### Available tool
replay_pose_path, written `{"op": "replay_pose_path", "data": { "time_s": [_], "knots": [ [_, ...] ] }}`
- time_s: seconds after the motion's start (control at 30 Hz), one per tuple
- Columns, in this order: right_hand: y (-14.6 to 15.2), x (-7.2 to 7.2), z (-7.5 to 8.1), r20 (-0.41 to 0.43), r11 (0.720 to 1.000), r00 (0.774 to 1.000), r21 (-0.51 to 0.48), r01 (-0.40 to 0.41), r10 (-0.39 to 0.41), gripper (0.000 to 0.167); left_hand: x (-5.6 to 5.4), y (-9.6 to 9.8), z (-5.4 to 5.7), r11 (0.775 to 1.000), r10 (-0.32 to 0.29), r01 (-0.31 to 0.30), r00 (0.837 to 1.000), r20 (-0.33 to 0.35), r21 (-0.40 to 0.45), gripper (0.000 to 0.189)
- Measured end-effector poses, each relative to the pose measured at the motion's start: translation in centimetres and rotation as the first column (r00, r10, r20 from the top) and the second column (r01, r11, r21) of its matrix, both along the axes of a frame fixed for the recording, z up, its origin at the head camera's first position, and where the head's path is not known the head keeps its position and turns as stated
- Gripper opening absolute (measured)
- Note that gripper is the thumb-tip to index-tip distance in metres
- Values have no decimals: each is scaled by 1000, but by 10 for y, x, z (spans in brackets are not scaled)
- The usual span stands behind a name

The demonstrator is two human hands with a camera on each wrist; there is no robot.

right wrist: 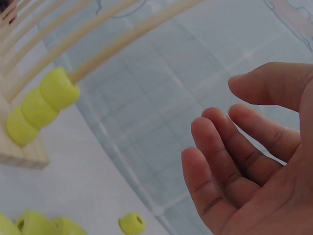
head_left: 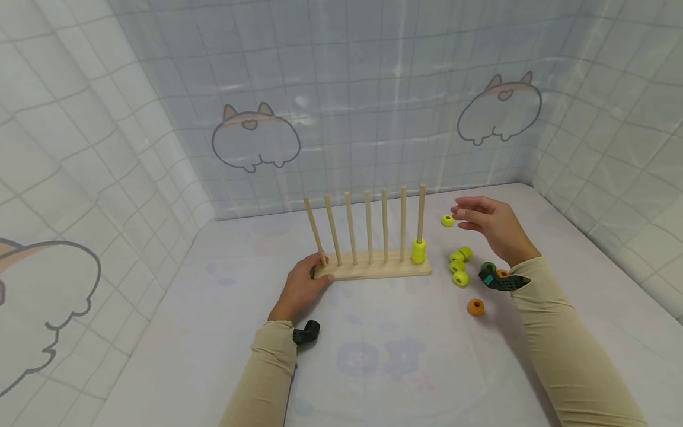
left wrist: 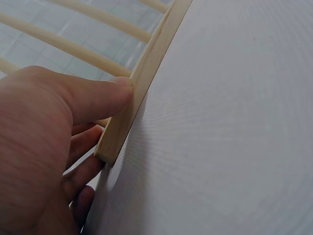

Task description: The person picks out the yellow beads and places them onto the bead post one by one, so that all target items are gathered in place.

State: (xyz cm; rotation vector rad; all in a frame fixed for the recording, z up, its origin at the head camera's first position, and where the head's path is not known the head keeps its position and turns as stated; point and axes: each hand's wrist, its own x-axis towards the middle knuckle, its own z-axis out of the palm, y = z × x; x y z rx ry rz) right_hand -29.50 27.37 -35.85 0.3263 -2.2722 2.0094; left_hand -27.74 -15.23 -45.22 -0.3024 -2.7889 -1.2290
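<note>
A wooden peg rack with a row of upright dowels stands on the table. My left hand grips the left end of its base, thumb on the front edge and fingers behind, as the left wrist view also shows. Three yellow beads are stacked at the bottom of the rightmost dowel. Right of the rack, my right hand is raised with fingers loosely bent and nothing between them. Just left of its fingertips in the head view lies a single yellow bead, apart from the hand.
Several loose yellow beads lie right of the rack. An orange bead is nearer the front. A green bead and another orange bead are partly hidden by the right wrist. Tiled-pattern sheets wall the back and sides.
</note>
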Motion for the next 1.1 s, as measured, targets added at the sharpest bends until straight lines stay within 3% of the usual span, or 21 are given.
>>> {"op": "replay_pose_path", "data": {
  "time_s": [0.2,0.53,0.7,1.1],
  "knots": [
    [11,-2,-8,43,1000,999,8,-14,14,43,1,0,2,1000,1,-1,1000,3,-5,50],
    [28,-6,-25,139,991,990,135,-26,7,51,-1,-1,-1,1000,-7,7,1000,7,5,49],
    [33,-9,-33,184,987,983,154,-38,9,51,-1,-1,-1,1000,-7,7,1000,10,5,50],
    [43,-13,-45,210,971,976,219,-99,52,58,-2,-1,-1,1000,-3,4,1000,10,-10,50]
  ]
}}
